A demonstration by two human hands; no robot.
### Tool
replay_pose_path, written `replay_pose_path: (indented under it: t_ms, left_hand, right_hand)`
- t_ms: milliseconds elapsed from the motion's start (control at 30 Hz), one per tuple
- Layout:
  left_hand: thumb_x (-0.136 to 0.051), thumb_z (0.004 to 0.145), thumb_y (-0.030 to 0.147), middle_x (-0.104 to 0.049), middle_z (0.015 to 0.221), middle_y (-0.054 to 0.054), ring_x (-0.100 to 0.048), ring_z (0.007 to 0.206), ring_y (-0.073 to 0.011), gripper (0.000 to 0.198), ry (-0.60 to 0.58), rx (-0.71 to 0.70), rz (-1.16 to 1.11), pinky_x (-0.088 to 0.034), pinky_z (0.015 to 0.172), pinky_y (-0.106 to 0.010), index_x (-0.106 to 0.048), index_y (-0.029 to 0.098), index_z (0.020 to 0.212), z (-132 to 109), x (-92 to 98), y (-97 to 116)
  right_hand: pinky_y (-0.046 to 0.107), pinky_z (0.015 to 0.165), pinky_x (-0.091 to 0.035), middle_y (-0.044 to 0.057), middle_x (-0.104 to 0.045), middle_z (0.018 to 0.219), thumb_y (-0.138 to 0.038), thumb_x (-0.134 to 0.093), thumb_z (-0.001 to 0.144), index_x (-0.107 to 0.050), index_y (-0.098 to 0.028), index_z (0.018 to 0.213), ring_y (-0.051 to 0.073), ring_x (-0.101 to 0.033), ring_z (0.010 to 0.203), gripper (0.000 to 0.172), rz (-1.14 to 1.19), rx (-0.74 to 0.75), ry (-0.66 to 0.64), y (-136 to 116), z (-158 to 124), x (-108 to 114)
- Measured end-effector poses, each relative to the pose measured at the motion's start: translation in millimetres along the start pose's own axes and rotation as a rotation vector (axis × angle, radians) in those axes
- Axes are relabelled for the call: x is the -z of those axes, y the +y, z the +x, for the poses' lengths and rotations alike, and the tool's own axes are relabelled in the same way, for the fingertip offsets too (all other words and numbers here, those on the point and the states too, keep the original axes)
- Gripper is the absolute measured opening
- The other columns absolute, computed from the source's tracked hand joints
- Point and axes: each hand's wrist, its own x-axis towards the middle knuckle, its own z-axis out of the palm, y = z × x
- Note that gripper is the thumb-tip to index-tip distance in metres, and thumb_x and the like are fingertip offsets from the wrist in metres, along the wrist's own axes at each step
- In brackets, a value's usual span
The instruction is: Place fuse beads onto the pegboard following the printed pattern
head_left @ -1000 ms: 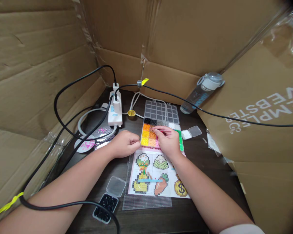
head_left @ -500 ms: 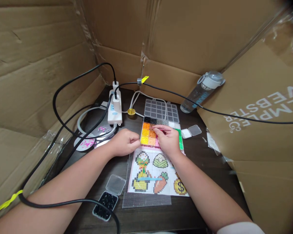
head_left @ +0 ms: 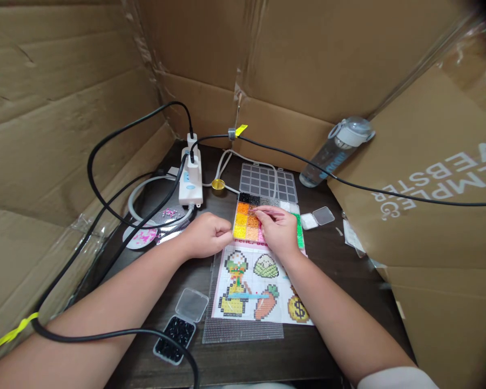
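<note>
Left hand (head_left: 208, 236) curled in a fist, nothing visible in it, beside the box (head_left: 246, 240). Beads (head_left: 241, 220) in its compartments: probably light, hard, rolling. Tweezers (head_left: 264, 210) above, likely springy, best held mid-length; right hand (head_left: 279, 232) pinches tweezers.

bead box (head_left: 251, 221) — partly behind the right hand (head_left: 281, 231)
</note>
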Motion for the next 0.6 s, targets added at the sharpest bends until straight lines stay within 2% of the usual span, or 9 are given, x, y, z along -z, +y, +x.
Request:
replay_pose_path:
  t_ms: [167, 233, 300, 400, 467, 600]
  left_hand:
    - [-0.047, 0.073, 0.023, -0.025, 0.044, 0.006, -0.025, 0.044, -0.0067, 0.034, -0.012, -0.002, -0.002, -0.018, 0.047, -0.024, -0.028, 0.017, 0.046, 0.2, 0.3, -0.1]
    - [-0.047, 0.073, 0.023, -0.026, 0.044, 0.006, -0.025, 0.044, -0.0066, 0.034, -0.015, -0.005, 0.003, -0.018, 0.047, -0.024, -0.027, 0.017, 0.046, 0.4, 0.6, 0.2]
    - [-0.047, 0.073, 0.023, -0.026, 0.044, 0.006, -0.026, 0.044, -0.0065, 0.034, -0.021, -0.006, 0.011, -0.018, 0.047, -0.023, -0.027, 0.017, 0.047, 0.4, 1.0, 0.8]
    - [-0.047, 0.073, 0.023, -0.025, 0.044, 0.006, -0.027, 0.044, -0.0065, 0.033, -0.027, -0.003, 0.006, -0.018, 0.047, -0.023, -0.028, 0.017, 0.047, 0.3, 1.3, 1.6]
    - [-0.047, 0.073, 0.023, -0.026, 0.044, 0.006, -0.027, 0.044, -0.0064, 0.033, -0.025, -0.002, -0.002, -0.019, 0.047, -0.023, -0.029, 0.017, 0.046, 0.2, 1.1, 1.6]
    - [-0.048, 0.074, 0.024, -0.025, 0.044, 0.006, -0.026, 0.044, -0.0063, 0.034, -0.02, 0.004, -0.003, -0.019, 0.048, -0.024, -0.028, 0.017, 0.047, 0.6, 0.2, 1.2]
  right_hand:
    - [0.034, 0.076, -0.058, 0.007, -0.077, 0.08, -0.023, -0.068, 0.072, -0.075, -0.018, 0.075, 0.019, -0.071, 0.077, 0.009, 0.026, -0.003, 0.029, -2.0, 0.0, -0.1]
    - [0.03, 0.066, -0.057, 0.006, -0.076, 0.077, -0.025, -0.069, 0.072, -0.075, -0.018, 0.075, 0.017, -0.068, 0.068, 0.009, 0.055, -0.022, 0.031, -7.5, -1.0, 1.6]
    - [0.026, 0.049, -0.051, 0.003, -0.072, 0.067, -0.027, -0.069, 0.073, -0.075, -0.018, 0.076, 0.012, -0.059, 0.05, 0.011, 0.081, -0.044, 0.019, -18.1, -3.4, 6.0]
    - [0.022, 0.034, -0.035, -0.004, -0.058, 0.047, -0.029, -0.07, 0.076, -0.075, -0.019, 0.079, 0.007, -0.041, 0.035, 0.012, 0.086, -0.058, -0.03, -40.5, -11.0, 18.5]
    - [0.021, 0.033, -0.031, -0.006, -0.051, 0.04, -0.032, -0.07, 0.077, -0.075, -0.021, 0.083, 0.007, -0.039, 0.034, 0.014, 0.113, -0.078, -0.082, -53.3, -19.2, 29.2]
    - [0.021, 0.031, -0.031, -0.004, -0.055, 0.042, -0.033, -0.072, 0.076, -0.075, -0.021, 0.083, 0.007, -0.038, 0.033, 0.015, 0.141, -0.233, -0.209, -56.7, -42.4, 46.2]
